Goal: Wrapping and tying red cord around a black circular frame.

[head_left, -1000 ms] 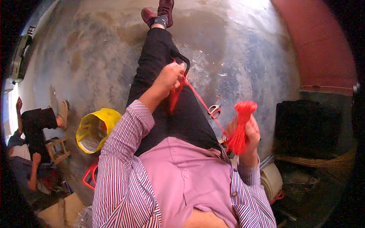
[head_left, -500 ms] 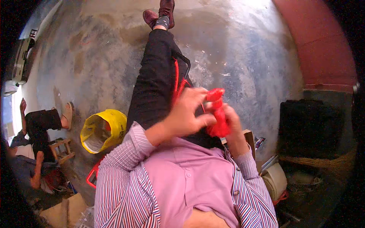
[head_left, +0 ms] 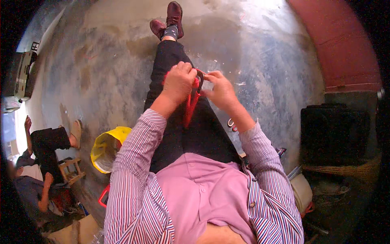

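Note:
A dark curved loop [head_left: 200, 76], partly wrapped in red cord, lies over my black-trousered thighs. The fingers of my left hand [head_left: 177, 84] are closed around a red cord bundle, bits of which show past the knuckles beside the loop. A red-wrapped length [head_left: 189, 107] hangs below toward my lap, blurred. On the loop's other side my right hand [head_left: 221, 91] pinches a thin red strand at the top with thumb and fingers bent. Both hands are slightly smeared by motion.
At my left stands a yellow bag [head_left: 106, 148], with a red-rimmed object [head_left: 104, 196] below it. Another person sits at the far left near a small wooden stool [head_left: 72, 170]. A black case [head_left: 337, 134] is at right. Small curved pieces [head_left: 232, 125] lie past my right thigh.
Both hands have moved forward and left, from over my lap to the dark loop. The red bundle, earlier at my right hand, is now at my left hand.

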Demonstrator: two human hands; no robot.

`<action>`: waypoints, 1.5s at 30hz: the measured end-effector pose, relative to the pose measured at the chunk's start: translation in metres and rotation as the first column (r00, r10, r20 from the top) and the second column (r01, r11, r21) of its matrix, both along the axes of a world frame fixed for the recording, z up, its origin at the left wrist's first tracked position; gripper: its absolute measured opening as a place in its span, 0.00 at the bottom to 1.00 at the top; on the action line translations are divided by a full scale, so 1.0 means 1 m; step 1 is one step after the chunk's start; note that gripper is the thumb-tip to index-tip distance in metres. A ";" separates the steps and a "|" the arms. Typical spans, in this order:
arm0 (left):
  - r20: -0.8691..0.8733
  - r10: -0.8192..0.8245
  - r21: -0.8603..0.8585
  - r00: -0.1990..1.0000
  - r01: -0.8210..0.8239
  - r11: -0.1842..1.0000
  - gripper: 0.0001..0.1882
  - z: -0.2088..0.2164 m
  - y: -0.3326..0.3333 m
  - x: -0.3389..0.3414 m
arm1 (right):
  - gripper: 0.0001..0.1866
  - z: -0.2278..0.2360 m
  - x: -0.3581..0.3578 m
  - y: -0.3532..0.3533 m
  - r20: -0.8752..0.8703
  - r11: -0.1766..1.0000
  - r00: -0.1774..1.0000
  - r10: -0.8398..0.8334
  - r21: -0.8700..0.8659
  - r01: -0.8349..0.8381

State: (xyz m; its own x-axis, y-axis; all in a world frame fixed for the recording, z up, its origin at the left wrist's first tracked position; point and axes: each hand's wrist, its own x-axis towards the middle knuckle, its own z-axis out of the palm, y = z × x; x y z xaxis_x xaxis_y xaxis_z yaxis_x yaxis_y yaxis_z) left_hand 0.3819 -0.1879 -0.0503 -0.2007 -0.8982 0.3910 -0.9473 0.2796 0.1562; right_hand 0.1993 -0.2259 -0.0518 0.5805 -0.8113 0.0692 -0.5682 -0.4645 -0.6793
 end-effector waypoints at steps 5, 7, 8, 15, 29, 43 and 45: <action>-0.440 0.134 0.217 0.888 -0.040 0.975 0.16 -0.008 0.005 -0.019 | 0.26 -0.007 0.010 0.000 -0.078 0.995 0.996 -0.051 0.085 0.058; -0.461 0.022 -0.046 0.887 -0.049 0.998 0.17 0.001 0.011 -0.021 | 0.22 -0.007 -0.001 -0.003 0.075 0.984 0.987 -0.144 0.114 0.135; -0.464 0.020 -0.043 0.885 -0.045 0.998 0.17 0.005 0.016 -0.023 | 0.22 -0.007 -0.009 -0.004 0.071 0.983 0.986 -0.148 0.116 0.139; -0.642 0.281 0.374 0.713 -0.029 0.927 0.17 -0.001 0.048 -0.030 | 0.13 0.052 -0.045 0.030 0.719 0.821 0.555 -0.418 0.561 -0.108; -0.795 0.367 0.459 0.483 0.084 0.884 0.20 -0.005 0.041 -0.027 | 0.25 0.143 -0.057 0.116 0.690 0.322 0.568 -0.449 0.718 -0.617; -0.904 0.386 0.370 -0.183 0.114 0.922 0.12 0.031 0.015 -0.014 | 0.14 0.089 -0.041 0.011 0.084 0.957 0.972 0.220 -0.210 -0.199; -0.819 0.568 0.556 -0.075 0.135 0.820 0.11 0.018 0.003 -0.011 | 0.16 0.045 -0.024 -0.001 -0.109 0.904 0.982 0.152 -0.387 -0.183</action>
